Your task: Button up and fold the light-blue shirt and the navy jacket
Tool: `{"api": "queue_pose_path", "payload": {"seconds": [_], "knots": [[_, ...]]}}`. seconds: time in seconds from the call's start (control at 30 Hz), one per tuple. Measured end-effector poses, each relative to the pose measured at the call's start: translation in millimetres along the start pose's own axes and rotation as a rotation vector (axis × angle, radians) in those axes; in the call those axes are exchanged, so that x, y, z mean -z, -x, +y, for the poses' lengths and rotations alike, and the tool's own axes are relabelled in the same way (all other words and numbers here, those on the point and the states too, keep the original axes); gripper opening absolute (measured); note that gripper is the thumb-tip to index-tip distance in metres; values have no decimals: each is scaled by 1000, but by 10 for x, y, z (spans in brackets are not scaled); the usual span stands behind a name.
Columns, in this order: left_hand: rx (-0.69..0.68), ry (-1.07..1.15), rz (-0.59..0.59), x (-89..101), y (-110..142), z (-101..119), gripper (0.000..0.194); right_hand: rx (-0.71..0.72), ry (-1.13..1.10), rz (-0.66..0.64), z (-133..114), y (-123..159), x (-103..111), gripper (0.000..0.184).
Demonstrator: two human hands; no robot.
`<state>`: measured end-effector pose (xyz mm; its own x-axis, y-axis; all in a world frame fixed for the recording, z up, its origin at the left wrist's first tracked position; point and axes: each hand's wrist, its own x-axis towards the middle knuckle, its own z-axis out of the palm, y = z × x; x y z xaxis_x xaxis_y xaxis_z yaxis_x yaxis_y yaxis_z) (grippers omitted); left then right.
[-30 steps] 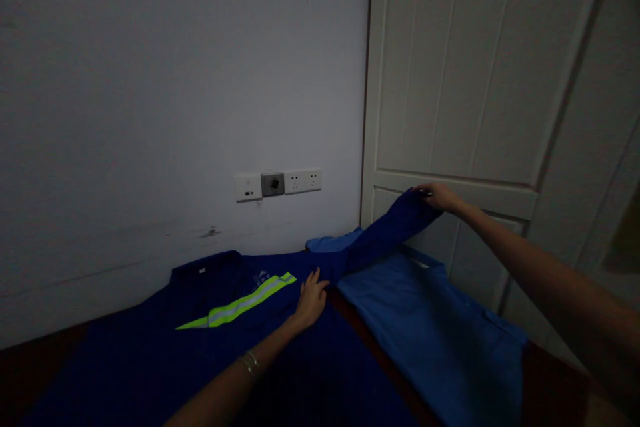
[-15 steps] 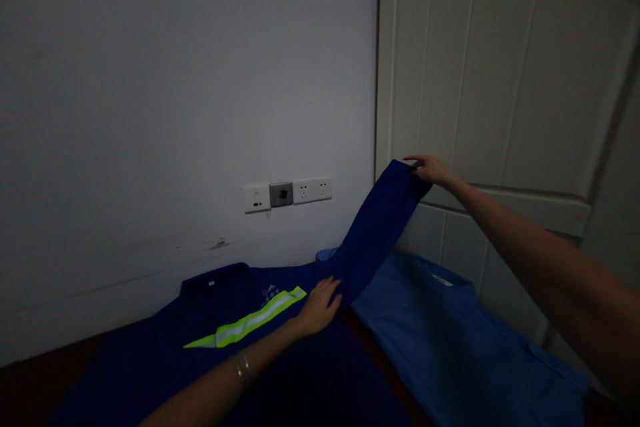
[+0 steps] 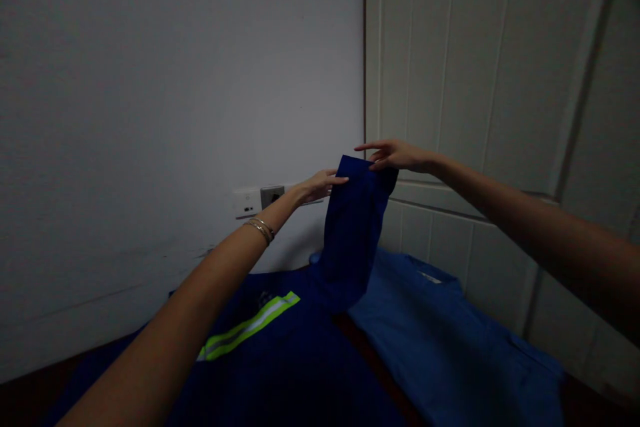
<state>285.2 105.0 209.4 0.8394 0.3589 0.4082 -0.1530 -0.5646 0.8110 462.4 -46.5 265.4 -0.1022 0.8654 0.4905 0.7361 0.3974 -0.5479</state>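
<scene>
A dark blue work shirt [image 3: 280, 347] with a yellow-green and silver reflective stripe [image 3: 255, 324] lies spread out in front of me. Its sleeve [image 3: 353, 233] is lifted upright off the surface. My right hand [image 3: 393, 155] pinches the cuff end from above, with the index finger stretched out. My left hand [image 3: 323, 185], bracelets on its wrist, grips the sleeve's left edge just below the cuff, thumb in front and the other fingers partly hidden behind. My left forearm covers part of the shirt's collar and chest.
A lighter blue shirt [image 3: 440, 340] lies to the right, against a white panelled door [image 3: 450, 67]. Wall sockets [image 3: 246, 203] are set in the pale wall [image 3: 175, 80] behind. A dark red surface [image 3: 20, 390] shows under the garments.
My left hand has risen from the shirt's shoulder to the sleeve's edge near the cuff. My right hand has moved left with the cuff, so the sleeve stands more upright.
</scene>
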Motion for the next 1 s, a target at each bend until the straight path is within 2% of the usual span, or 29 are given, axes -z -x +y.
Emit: {"api": "queue_pose_path", "payload": {"seconds": [0.07,0.13,0.2,0.27,0.37,0.47,0.63,0.7,0.83,0.93,1.0], "knots": [[45,89,-138,27,49,73,40,-8,6,4,-55,47,-45,62],[79,129,-138,50,94,120,32,-19,32,51,-64,90,-87,65],[85,128,-58,77,103,152,28,-49,42,115,-55,132,-118,70],[73,111,55,110,70,174,25,-112,13,124,-51,175,-131,70],[46,58,209,162,-18,191,17,-251,-38,7,-70,229,-115,48],[11,-14,263,195,-97,220,13,-320,-52,-25,-91,252,-79,33],[-15,-41,266,235,-158,425,13,-304,-90,129,-61,230,13,30],[-9,3,219,269,-167,554,13,-306,-125,165,-49,226,84,30],[-11,38,96,322,-185,780,11,-333,-162,127,-115,253,248,29],[-9,6,82,282,-225,860,11,-325,-77,96,-248,247,287,33],[-9,-23,96,215,-263,871,12,-298,34,119,-341,191,240,39]]}}
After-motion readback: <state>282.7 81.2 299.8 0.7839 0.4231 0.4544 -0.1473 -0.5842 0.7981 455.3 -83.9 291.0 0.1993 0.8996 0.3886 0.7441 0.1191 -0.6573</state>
